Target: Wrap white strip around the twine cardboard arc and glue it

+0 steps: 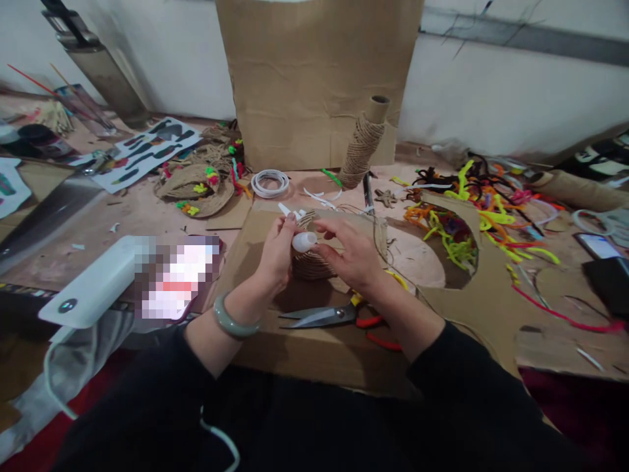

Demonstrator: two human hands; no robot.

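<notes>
My left hand (pixel 279 252) is closed around a small white bottle (pixel 304 241), whose rounded end points toward my right hand. White pointed pieces stick out above my left thumb. My right hand (pixel 354 252) is curled at the bottle's other side, its fingertips at or close to the bottle; contact is hard to make out. Just behind and below the bottle sits a twine-wrapped form (pixel 314 265), partly hidden by both hands. Scissors (pixel 324 317) with yellow and red handles lie on the cardboard (pixel 250 262) in front, partly under my right wrist.
A twine-wound tube (pixel 363 144) stands behind my hands before an upright cardboard sheet (pixel 319 78). A white cord coil (pixel 270 183) and a twine hat (pixel 196 190) lie back left. A phone (pixel 181 278) and white device (pixel 98 282) are left; colourful pipe cleaners (pixel 486 216) are right.
</notes>
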